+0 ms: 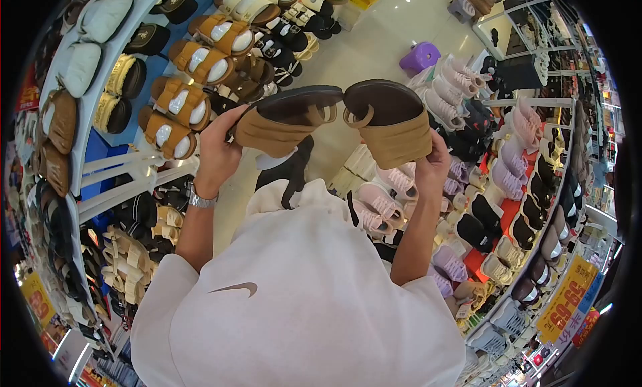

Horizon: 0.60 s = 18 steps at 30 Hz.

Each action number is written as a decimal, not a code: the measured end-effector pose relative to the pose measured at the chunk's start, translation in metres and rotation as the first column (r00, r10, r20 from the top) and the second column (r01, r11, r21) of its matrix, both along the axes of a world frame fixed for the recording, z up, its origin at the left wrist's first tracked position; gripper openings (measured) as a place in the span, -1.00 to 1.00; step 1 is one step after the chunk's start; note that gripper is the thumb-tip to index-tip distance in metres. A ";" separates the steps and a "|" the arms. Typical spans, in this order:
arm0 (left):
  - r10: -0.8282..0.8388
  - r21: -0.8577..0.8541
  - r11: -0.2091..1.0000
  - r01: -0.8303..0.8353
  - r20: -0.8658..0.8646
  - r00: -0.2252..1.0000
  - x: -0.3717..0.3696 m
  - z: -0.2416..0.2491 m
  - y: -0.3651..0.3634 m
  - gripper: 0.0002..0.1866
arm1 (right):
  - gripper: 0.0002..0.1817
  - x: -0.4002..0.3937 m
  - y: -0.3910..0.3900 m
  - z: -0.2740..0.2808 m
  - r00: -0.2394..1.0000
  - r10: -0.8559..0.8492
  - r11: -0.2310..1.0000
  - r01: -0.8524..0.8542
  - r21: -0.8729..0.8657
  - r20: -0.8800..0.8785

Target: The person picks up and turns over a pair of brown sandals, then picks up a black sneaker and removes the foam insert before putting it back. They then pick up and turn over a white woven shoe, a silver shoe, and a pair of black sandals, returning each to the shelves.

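"Fingers first: what have they got?"

"One sandal apiece. Those of the left hand (221, 145) are closed on the outer end of the left sandal (273, 134), and those of the right hand (433, 161) grip the right sandal (396, 138) by the outer side of its wide brown band."

"And where is the pair?"

"Held up in front of the person, above the aisle floor (366, 43), dark insides showing. The inner ends come close together; whether they touch, I can't tell. Each has a thin strap (362, 121) near that inner end."

"What about the arms?"

"Both reach forward from a white shirt (314, 287). A silver watch (202, 198) sits on the left wrist."

"What's around them?"

"Shelves of footwear on both sides. Beside the left hand there's a row of tan sandals (179, 103), with puffy white slippers (103, 18) farther out on a higher shelf (75, 123). Below the right sandal and near the right arm are pink sneakers (376, 205). A purple stool (420, 57) stands on the floor beyond the hands, and a yellow price sign (567, 301) hangs at the far right."
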State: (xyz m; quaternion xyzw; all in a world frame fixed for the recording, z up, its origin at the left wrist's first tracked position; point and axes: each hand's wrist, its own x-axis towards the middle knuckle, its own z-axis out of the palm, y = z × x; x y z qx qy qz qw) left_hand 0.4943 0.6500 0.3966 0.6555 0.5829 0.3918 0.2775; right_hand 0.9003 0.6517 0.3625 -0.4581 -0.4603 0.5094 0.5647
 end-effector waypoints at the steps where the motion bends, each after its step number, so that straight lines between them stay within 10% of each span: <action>1: 0.007 0.016 1.000 -0.007 -0.009 1.000 0.000 0.000 0.005 -0.47 | -0.48 0.001 0.006 0.000 1.000 0.013 0.999 -0.013 -0.032 -0.014; 8: 0.001 -0.331 0.903 0.274 0.639 0.769 0.039 0.004 0.046 -0.42 | -0.47 -0.063 0.041 -0.016 0.906 0.149 0.930 -0.265 -0.255 -0.397; 18: 0.213 -0.427 0.891 0.153 0.692 0.690 0.069 0.039 0.080 -0.50 | -0.61 -0.115 0.075 0.045 0.892 0.083 0.876 -0.278 -0.393 -0.445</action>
